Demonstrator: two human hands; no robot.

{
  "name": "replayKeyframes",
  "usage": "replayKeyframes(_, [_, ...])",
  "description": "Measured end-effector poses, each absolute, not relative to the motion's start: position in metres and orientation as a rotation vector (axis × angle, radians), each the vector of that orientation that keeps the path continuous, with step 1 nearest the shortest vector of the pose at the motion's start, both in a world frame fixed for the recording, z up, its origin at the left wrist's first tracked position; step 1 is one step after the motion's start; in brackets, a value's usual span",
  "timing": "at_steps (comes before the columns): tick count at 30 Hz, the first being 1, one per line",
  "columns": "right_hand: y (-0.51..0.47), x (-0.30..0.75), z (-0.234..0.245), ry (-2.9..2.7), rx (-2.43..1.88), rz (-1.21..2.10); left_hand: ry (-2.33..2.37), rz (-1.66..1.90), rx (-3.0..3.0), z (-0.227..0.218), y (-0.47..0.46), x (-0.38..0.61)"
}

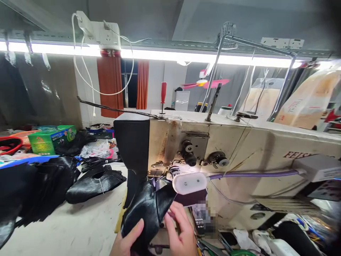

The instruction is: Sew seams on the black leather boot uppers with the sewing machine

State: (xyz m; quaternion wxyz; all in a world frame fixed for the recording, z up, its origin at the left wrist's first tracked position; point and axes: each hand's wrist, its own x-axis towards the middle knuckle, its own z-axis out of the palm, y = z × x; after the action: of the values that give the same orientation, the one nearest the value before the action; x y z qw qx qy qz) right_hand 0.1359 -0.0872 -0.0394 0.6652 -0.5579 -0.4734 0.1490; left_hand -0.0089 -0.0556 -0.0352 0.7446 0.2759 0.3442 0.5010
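A black leather shoe upper lies under the head of a white sewing machine. My left hand grips its near left side, thumb on top and the other fingers hidden beneath. At the right edge of the piece, my right hand has its fingers bent and pinched on the leather. A small white lamp on a purple flexible neck hangs just above and hides part of the stitching area. The needle cannot be made out clearly.
Stacked black leather uppers lie on the white table at left, near a green box. Scissors and a partly blurred dark object lie right of my hands. A red screwdriver stands on the machine.
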Motion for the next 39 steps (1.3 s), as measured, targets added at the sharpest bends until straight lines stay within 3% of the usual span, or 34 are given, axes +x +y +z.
replayKeyframes(4, [-0.091,0.115,-0.023,-0.746,-0.882,1.021,0.782,1.073,0.563,-0.010,-0.058,-0.014])
replayKeyframes(9, [-0.080,0.112,-0.006,-0.579,-0.864,1.223,0.796,0.988,0.537,0.006,-0.058,-0.018])
replayKeyframes(27, [-0.078,0.129,0.017,-1.142,-1.118,0.865,0.890,0.868,0.209,0.042,-0.059,-0.017])
replayKeyframes(39, [-0.069,0.144,0.010,-1.287,-0.994,1.123,0.901,0.896,0.289,0.035,-0.059,-0.019])
